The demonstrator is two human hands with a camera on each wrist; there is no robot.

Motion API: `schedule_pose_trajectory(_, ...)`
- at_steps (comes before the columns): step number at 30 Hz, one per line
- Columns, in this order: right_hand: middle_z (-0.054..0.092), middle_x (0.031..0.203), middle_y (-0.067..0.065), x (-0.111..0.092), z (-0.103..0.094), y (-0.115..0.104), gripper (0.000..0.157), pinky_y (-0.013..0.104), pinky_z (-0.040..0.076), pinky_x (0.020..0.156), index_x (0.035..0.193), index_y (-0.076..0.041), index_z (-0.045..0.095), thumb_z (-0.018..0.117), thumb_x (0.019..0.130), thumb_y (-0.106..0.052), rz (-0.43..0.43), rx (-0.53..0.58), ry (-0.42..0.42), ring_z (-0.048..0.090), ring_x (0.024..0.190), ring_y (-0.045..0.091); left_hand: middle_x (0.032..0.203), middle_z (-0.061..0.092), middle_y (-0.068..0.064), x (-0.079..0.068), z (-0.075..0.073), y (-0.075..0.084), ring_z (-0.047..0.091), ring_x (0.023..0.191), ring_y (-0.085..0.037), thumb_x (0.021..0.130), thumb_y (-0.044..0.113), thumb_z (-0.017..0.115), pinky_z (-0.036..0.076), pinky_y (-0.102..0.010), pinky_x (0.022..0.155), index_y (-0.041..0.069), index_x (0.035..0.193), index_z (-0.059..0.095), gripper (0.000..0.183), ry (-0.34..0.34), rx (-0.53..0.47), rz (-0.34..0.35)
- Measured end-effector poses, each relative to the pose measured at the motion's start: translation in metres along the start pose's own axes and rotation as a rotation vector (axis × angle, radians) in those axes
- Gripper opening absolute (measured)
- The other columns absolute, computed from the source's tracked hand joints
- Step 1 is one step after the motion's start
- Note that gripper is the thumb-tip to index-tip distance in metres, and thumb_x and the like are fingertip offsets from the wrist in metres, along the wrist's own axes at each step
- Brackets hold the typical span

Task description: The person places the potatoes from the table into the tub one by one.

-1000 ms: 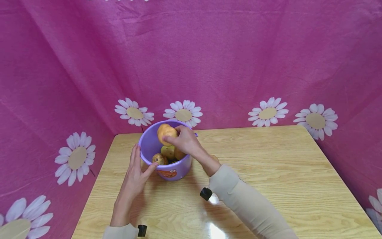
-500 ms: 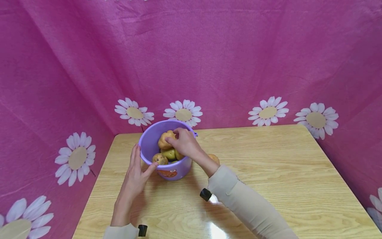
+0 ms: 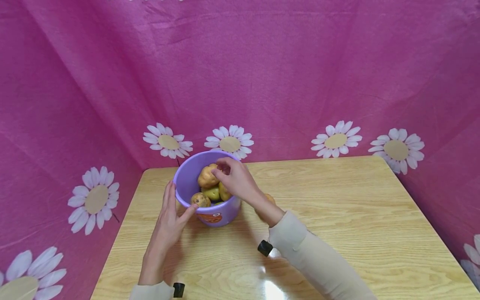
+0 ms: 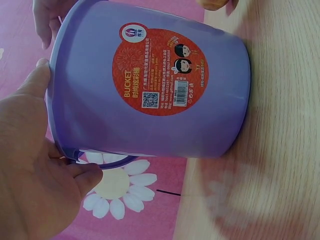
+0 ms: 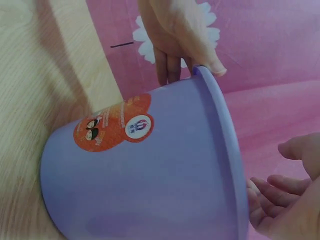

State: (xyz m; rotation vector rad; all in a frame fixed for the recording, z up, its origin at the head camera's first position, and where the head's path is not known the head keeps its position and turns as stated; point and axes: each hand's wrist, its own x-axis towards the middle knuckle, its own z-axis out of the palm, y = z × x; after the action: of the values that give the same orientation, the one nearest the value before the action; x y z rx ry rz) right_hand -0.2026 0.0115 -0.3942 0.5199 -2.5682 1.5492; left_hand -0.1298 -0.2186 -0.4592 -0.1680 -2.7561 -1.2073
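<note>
A purple bucket with an orange label stands on the table, several potatoes inside it. My left hand grips its rim on the near left side, thumb over the edge and fingers along the outer wall. Over the bucket's right side is my right hand, its fingers loosely bent and holding nothing in the right wrist view. Just beside its thumb, a large tan potato lies on top of the others. Below it show a greenish potato and a brown spotted potato.
Another potato lies on the wooden table right of the bucket, partly hidden by my right wrist. The bucket's handle hangs at its side. A pink cloth with white daisies surrounds the table at the back and sides.
The right hand lowered the large potato into the bucket and let go of it, then drew slightly back to the right. The left hand has stayed at the rim.
</note>
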Motion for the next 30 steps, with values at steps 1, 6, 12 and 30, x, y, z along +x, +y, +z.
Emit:
schedule_pose_trajectory(1, 0.073, 0.109, 0.014, -0.001, -0.002, 0.000, 0.038, 0.037, 0.056, 0.089, 0.129, 0.004, 0.067, 0.071, 0.099, -0.019, -0.003, 0.009, 0.006, 0.069, 0.097, 0.026, 0.173, 0.003, -0.010, 0.000, 0.000, 0.000, 0.019, 0.154, -0.040, 0.101, 0.041, 0.068, 0.024, -0.063, 0.119, 0.009, 0.167, 0.004, 0.098, 0.000, 0.000, 0.000)
schedule_pose_trajectory(6, 0.073, 0.107, 0.016, -0.005, -0.016, 0.001, 0.038, 0.038, 0.057, 0.088, 0.129, 0.006, 0.066, 0.070, 0.099, -0.016, -0.034, 0.020, 0.034, 0.070, 0.095, 0.028, 0.173, 0.003, -0.011, 0.001, 0.000, 0.001, 0.018, 0.154, -0.040, 0.101, 0.038, 0.068, 0.023, -0.063, 0.119, 0.008, 0.167, 0.005, 0.096, 0.004, 0.004, 0.006)
schedule_pose_trajectory(12, 0.074, 0.106, 0.015, -0.010, -0.030, 0.010, 0.037, 0.040, 0.057, 0.088, 0.130, 0.003, 0.067, 0.070, 0.098, -0.015, -0.038, 0.015, 0.048, 0.070, 0.096, 0.028, 0.172, 0.005, -0.012, 0.001, 0.000, 0.001, 0.019, 0.153, -0.041, 0.100, 0.033, 0.070, 0.024, -0.063, 0.119, 0.007, 0.166, 0.006, 0.095, 0.014, 0.000, 0.026)
schedule_pose_trajectory(30, 0.072, 0.117, 0.017, -0.031, -0.078, 0.039, 0.042, 0.046, 0.056, 0.086, 0.135, 0.001, 0.064, 0.069, 0.099, -0.020, 0.076, -0.048, 0.112, 0.069, 0.103, 0.031, 0.172, 0.006, -0.014, 0.000, 0.001, 0.003, 0.022, 0.152, -0.043, 0.100, 0.033, 0.070, 0.025, -0.065, 0.118, 0.006, 0.166, 0.008, 0.095, 0.025, 0.004, 0.030)
